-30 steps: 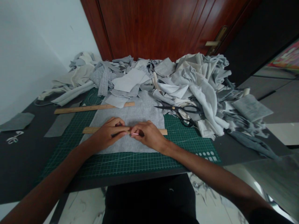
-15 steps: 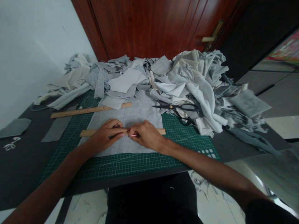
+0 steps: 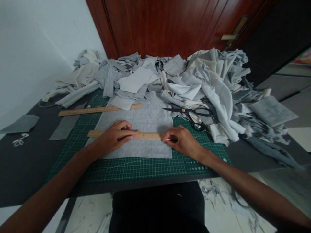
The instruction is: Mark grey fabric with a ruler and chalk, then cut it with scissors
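Hands: left hand (image 3: 116, 136) spread, its fingers on the ruler; right hand (image 3: 182, 140) pinching a slim pale-pink item (image 3: 168, 139) at the ruler's right part.
Ruler, lower: straight flat strip of light-brown wood (image 3: 149, 135), lying across the cloth.
Cloth: light-grey, heathered fabric panel (image 3: 145, 150), flat, straight near edge.
Ruler, upper: second long wooden strip (image 3: 85, 111), partly under a pale scrap (image 3: 122, 103).
Scissors: black metal, large looped handles (image 3: 187, 111), blades closed.
Scrap heap: crumpled grey and cream fabrics (image 3: 206, 81).
Surface: green gridded cutting mat (image 3: 116, 173) on dark-grey counter (image 3: 19, 174).
Room: red-brown panelled wooden door (image 3: 165, 26), white wall (image 3: 48, 26).
Obscured: pink item mostly behind fingers; ruler markings illegible.
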A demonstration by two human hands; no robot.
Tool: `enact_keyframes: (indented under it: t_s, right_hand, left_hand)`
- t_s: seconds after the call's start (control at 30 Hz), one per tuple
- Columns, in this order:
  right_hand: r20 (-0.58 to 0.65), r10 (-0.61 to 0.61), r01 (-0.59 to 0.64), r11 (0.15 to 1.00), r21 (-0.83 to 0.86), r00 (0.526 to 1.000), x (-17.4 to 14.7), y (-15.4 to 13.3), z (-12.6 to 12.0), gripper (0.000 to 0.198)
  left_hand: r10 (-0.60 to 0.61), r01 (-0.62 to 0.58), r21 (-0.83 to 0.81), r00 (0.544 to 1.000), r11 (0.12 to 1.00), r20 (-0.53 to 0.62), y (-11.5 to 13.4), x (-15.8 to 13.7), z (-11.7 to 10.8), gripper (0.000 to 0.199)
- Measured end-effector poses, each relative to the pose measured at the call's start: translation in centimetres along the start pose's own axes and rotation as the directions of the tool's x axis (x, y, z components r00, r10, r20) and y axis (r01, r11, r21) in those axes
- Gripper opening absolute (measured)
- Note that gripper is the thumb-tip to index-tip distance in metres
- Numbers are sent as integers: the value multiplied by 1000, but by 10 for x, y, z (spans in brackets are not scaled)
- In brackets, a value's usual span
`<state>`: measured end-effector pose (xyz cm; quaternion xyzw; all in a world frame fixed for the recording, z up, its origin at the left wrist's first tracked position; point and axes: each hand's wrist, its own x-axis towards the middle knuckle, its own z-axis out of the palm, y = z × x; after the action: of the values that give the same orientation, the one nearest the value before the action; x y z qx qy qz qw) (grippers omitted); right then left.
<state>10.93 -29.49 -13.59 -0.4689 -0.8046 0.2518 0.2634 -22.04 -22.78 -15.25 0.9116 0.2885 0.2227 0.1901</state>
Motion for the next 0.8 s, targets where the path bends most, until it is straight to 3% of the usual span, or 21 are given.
enact_keyframes:
  t_s: [0.27, 0.5, 0.63, 0.8]
  right_hand:
    - [-12, 98, -98, 995, -3, 995, -23, 13, -25, 10]
    - [-34, 121, -118, 990, 72, 992, -26, 5, -20, 10]
    - [-11, 65, -63, 989, 133, 998, -8, -11, -7, 8]
    - [2, -40, 38, 980, 193, 999, 38, -28, 20, 4]
  left_hand:
    - [-14, 14, -4, 1000, 1000, -6, -1, -1, 1, 30]
    - [1, -1, -9, 1000, 1000, 23, -3, -1, 0, 32]
    - [-18, 18, 1, 998, 1000, 65, -4, -4, -13, 38]
    - [-58, 56, 54, 998, 997, 33, -16, -14, -28, 39]
